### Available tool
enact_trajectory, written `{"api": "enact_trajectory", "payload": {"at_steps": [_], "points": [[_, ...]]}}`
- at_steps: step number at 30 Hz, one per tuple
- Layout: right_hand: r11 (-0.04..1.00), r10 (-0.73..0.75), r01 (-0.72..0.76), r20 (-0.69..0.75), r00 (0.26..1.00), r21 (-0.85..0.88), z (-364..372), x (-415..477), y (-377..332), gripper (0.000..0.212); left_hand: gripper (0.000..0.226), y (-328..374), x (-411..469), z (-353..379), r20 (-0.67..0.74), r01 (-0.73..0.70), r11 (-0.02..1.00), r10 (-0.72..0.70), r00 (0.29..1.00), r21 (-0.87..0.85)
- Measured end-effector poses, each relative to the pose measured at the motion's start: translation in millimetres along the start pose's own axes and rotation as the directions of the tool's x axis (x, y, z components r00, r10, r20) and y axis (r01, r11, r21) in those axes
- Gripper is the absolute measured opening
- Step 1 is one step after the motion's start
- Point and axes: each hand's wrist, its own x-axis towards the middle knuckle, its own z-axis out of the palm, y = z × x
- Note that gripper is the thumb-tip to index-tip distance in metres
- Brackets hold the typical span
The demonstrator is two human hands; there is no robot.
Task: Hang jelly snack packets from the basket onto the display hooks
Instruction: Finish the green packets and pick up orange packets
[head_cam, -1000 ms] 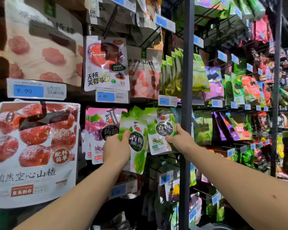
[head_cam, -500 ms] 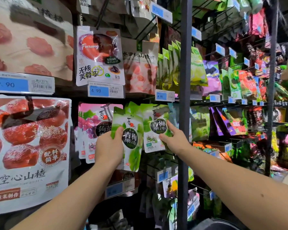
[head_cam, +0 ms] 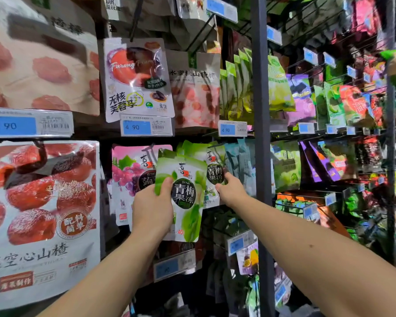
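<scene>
Head view: left hand (head_cam: 152,209) covers packet (head_cam: 186,197) corner.

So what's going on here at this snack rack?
A person is restocking snacks in a shop. The left hand grips a green plum jelly packet, perhaps more than one, held up partly in front of the pink grape jelly packets. The right hand pinches the hanging green plum jelly packets of the same kind just beside it. The held packet is not yet on a hook.
</scene>
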Motion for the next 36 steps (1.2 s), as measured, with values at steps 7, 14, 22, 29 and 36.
{"api": "enact_trajectory", "payload": {"at_steps": [7, 14, 22, 29, 36], "points": [[0.997, -0.078, 0.078, -0.039, 0.996, 0.0, -30, -26, 11, 0.07, 0.055, 14, -10, 18, 0.061, 0.025, 0.997, -0.021, 0.998, -0.076], [0.967, -0.191, 0.194, -0.031, 0.981, 0.166, -59, -72, 11, 0.049, 0.051, 35, -15, 62, 0.1, 0.154, 0.973, -0.138, 0.985, -0.174], [0.964, -0.186, 0.187, -0.023, 0.982, 0.191, -80, -67, 8, 0.077, 0.027, 55, -14, 98, 0.265, 0.159, 0.983, -0.129, 0.956, -0.094], [0.978, -0.162, 0.164, -0.03, 0.986, 0.127, -85, -40, -12, 0.075, 0.059, 67, 1, 109, 0.269, 0.023, 0.999, -0.035, 0.963, 0.045], [0.985, -0.091, 0.093, -0.014, 0.996, 0.148, -73, -20, -25, 0.074, 0.041, 64, 14, 113, 0.217, 0.031, 0.998, -0.042, 0.975, 0.054]]}}
